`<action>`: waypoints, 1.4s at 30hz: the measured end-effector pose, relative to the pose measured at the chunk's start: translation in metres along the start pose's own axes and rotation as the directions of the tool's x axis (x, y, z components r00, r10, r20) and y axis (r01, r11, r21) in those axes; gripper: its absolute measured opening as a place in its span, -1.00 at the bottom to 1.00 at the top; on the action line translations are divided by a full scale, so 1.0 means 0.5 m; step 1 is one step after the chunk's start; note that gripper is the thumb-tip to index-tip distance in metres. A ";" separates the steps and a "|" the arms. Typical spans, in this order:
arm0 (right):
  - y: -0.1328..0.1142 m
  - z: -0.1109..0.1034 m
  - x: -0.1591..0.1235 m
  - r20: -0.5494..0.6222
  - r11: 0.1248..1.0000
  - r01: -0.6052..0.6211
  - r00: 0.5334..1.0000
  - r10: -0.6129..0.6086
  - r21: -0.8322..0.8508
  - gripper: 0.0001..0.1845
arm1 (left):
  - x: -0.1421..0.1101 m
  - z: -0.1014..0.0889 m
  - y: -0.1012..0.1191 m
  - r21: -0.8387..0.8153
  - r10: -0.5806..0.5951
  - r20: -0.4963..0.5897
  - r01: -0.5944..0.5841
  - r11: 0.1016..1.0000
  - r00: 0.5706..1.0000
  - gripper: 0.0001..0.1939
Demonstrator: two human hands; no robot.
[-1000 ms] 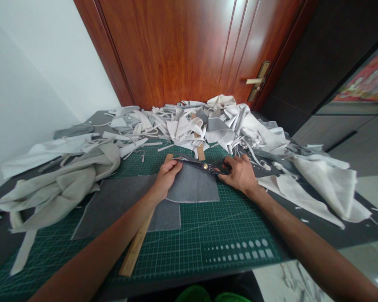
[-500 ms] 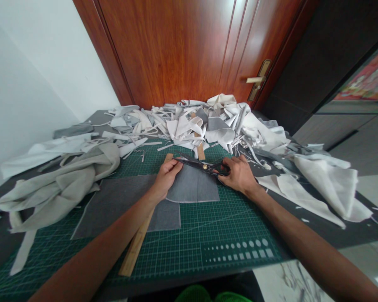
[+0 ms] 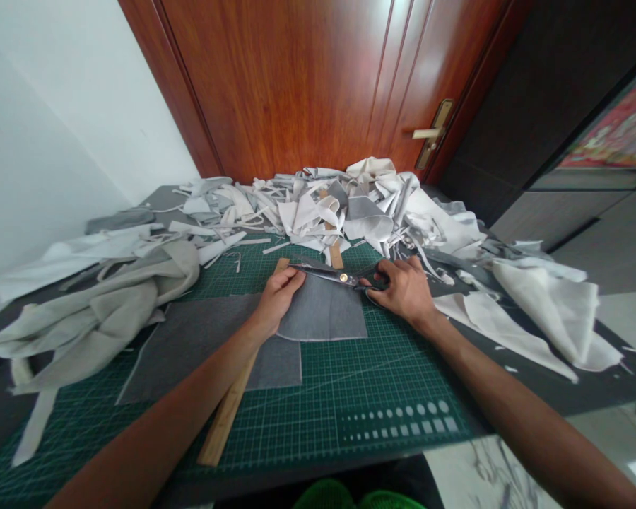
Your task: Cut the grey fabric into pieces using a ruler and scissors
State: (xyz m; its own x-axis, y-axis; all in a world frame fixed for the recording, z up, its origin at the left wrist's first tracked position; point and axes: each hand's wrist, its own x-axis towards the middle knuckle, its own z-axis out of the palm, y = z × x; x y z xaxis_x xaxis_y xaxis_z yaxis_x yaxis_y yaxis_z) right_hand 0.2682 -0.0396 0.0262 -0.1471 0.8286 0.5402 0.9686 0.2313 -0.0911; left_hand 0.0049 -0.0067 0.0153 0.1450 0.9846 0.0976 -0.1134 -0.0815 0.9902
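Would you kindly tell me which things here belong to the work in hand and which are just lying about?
In use: right hand holding black scissors by the handles; left hand resting on the grey fabric piece beside the blades.

Lying about: wooden ruler, green cutting mat, larger grey fabric sheet, beige cloth, heap of pale fabric scraps.

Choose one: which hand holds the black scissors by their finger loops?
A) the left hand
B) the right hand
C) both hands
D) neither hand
B. The right hand closes around the finger loops of the scissors, while the left hand rests on the grey fabric by the blade tips.
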 end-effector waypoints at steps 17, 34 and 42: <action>-0.004 -0.006 0.000 0.053 0.999 0.031 0.998 -0.029 -0.025 -0.66 | 0.003 0.001 -0.004 0.010 0.031 -0.058 -0.030 0.999 0.998 -0.70; 0.006 -0.007 0.003 0.020 0.996 0.055 0.998 -0.054 -0.066 -0.70 | 0.004 -0.002 -0.007 -0.001 -0.037 -0.041 0.037 0.999 0.998 -0.56; 0.004 -0.008 0.004 -0.001 0.996 0.061 0.998 -0.061 -0.067 -0.74 | 0.005 0.000 -0.004 0.014 0.026 -0.052 -0.026 1.000 0.998 -0.61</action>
State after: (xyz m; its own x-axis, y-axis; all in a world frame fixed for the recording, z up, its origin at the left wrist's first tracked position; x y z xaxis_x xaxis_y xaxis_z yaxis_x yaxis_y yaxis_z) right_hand 0.2708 -0.0394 0.0307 -0.2058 0.8124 0.5456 0.9690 0.2469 -0.0021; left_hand 0.0054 -0.0039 0.0135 0.0907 0.9888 0.1183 -0.1033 -0.1088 0.9887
